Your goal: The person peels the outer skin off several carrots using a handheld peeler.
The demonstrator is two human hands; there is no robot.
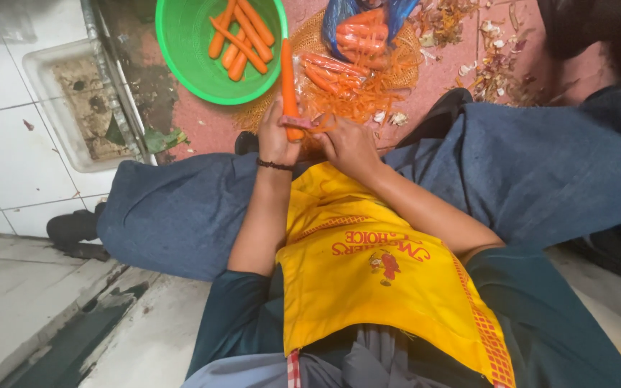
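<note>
My left hand [276, 136] grips the near end of a long orange carrot [288, 79] that points away from me. A black band circles that wrist. My right hand [348, 146] is closed on a small pink-handled peeler [297, 123] laid against the carrot's near end. Both hands sit above my knees, over a yellow apron [368, 266]. Beyond them a woven mat [310, 39] carries a pile of orange peelings [368, 93] and several unpeeled carrots [328, 72].
A green bowl [181, 43] with several peeled carrots stands at the far left of the mat. A blue plastic bag [339, 13] holds more carrots. Dry vegetable scraps [494, 65] litter the red floor at right. A floor drain [91, 108] lies left, amid white tiles.
</note>
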